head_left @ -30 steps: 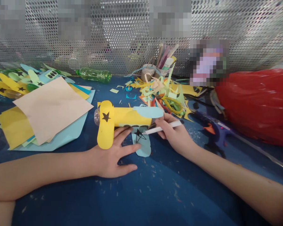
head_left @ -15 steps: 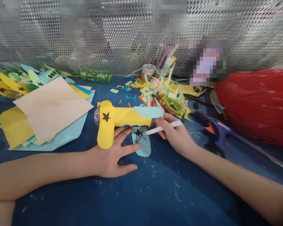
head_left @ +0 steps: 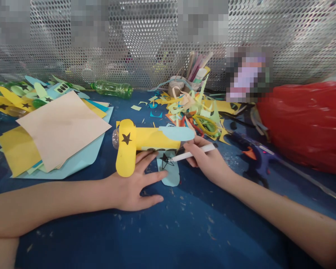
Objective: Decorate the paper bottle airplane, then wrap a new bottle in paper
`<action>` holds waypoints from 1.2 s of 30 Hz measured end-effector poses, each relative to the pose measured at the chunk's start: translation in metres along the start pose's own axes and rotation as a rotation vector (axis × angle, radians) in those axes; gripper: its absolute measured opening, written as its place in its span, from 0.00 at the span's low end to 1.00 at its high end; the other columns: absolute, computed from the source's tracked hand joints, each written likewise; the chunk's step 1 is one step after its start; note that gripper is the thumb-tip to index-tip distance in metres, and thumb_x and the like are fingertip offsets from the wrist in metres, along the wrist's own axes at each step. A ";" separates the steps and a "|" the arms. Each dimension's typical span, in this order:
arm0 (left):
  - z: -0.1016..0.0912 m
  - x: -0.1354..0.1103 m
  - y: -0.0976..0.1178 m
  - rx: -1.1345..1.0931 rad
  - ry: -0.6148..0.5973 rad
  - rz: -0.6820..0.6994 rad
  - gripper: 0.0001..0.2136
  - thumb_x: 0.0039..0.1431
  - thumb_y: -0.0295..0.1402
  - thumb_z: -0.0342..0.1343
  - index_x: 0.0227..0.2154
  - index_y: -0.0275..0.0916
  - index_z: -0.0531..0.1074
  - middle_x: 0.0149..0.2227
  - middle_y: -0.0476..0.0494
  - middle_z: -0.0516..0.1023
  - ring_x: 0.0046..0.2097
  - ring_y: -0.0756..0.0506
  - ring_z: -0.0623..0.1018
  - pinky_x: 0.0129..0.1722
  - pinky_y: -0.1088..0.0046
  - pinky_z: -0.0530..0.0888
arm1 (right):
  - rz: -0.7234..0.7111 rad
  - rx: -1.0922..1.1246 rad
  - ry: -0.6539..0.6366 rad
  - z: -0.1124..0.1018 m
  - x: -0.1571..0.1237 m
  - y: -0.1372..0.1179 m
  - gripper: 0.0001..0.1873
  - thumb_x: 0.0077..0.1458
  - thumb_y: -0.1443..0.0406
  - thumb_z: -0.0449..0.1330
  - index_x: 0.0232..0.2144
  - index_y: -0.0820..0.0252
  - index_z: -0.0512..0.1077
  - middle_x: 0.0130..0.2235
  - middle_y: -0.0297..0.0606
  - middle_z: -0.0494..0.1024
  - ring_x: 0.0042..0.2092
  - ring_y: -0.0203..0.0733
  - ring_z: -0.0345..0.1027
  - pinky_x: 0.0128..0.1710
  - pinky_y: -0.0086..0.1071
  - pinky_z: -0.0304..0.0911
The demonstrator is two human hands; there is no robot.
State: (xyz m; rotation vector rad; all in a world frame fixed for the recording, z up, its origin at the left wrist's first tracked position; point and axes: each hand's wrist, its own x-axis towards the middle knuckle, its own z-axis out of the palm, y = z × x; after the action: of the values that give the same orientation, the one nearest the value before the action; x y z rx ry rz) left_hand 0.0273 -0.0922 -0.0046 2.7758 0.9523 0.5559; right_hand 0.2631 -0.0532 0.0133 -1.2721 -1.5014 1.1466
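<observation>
- Right hand (head_left: 204,157) pinches a marker (head_left: 182,156), apparently shading the blue wing (head_left: 171,178)'s star (head_left: 165,157).
- Left hand (head_left: 133,186) lies splayed, touching the toy plane (head_left: 151,138) on the counter (head_left: 184,231).
- Shading likely needs a steady wing.

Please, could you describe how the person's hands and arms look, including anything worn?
The left hand and right hand are bare, with no gloves, and no rings on the visible fingers. The left forearm and right forearm look slender and uncovered; no sleeve, watch or bracelet shows.
</observation>
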 end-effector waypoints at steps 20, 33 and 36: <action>0.000 0.000 0.000 -0.007 -0.005 -0.004 0.25 0.57 0.49 0.57 0.56 0.45 0.70 0.66 0.35 0.54 0.64 0.29 0.58 0.61 0.44 0.60 | 0.008 0.019 -0.002 0.001 0.000 -0.001 0.15 0.57 0.68 0.52 0.20 0.55 0.55 0.11 0.24 0.58 0.15 0.29 0.48 0.17 0.28 0.44; 0.001 0.000 0.000 -0.003 -0.008 0.000 0.25 0.58 0.48 0.56 0.56 0.45 0.69 0.66 0.34 0.54 0.64 0.28 0.58 0.61 0.44 0.60 | -0.029 0.037 0.040 -0.001 0.002 0.005 0.16 0.58 0.68 0.52 0.19 0.56 0.56 0.11 0.23 0.57 0.16 0.28 0.48 0.18 0.28 0.45; 0.001 0.000 0.000 -0.004 -0.006 -0.003 0.25 0.58 0.49 0.56 0.56 0.45 0.69 0.66 0.34 0.54 0.64 0.28 0.58 0.61 0.44 0.60 | -0.019 0.026 0.025 0.000 0.002 0.002 0.16 0.58 0.68 0.52 0.19 0.55 0.55 0.11 0.24 0.58 0.16 0.28 0.49 0.17 0.27 0.45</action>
State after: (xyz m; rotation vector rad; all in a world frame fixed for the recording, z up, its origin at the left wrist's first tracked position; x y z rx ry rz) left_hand 0.0276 -0.0923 -0.0052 2.7709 0.9526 0.5484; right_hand 0.2633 -0.0514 0.0111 -1.2473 -1.4728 1.1304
